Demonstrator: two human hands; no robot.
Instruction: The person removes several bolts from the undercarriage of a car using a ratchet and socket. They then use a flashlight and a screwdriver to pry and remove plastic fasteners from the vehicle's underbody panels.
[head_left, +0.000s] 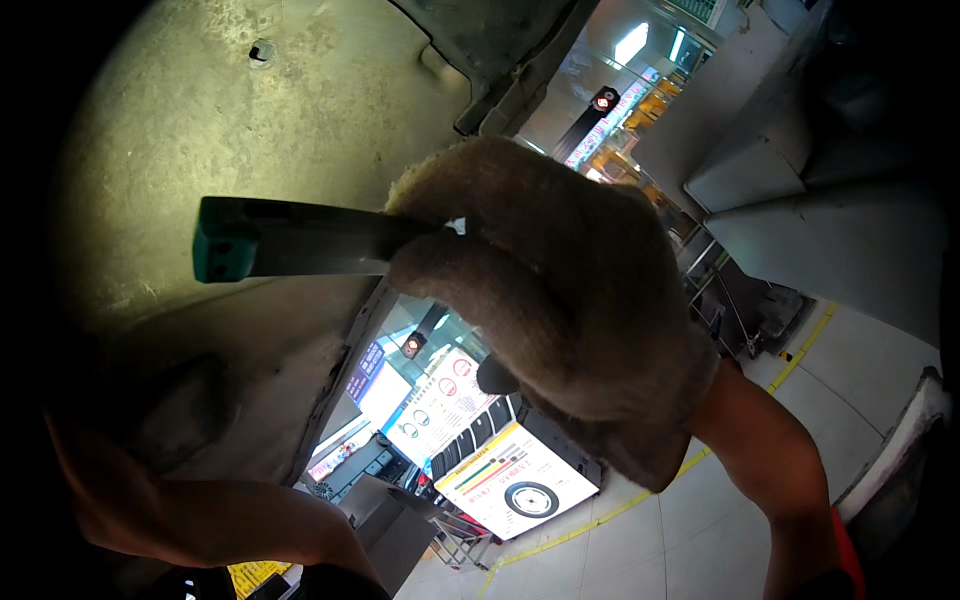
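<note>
My right hand point(570, 290), in a worn brown-grey knit glove, is raised in the middle of the view. Its fingers wrap around a slim dark work light point(310, 238) with a green end cap, which points left. Behind the light is a dirty grey-green panel point(330, 110), brightly lit at its upper left and pierced by a small hole. My bare left forearm point(230, 525) reaches across the lower left toward the panel's shadowed part. The left hand's fingers are lost in the dark there, so what they touch cannot be made out.
A dark panel edge point(490, 95) runs along the lit panel's right side. At right hang pale grey body parts point(820, 230). Beyond and below are a lit display board point(515, 480) with a wheel picture, several tyres point(475, 435), and a tiled floor point(690, 525) with yellow lines.
</note>
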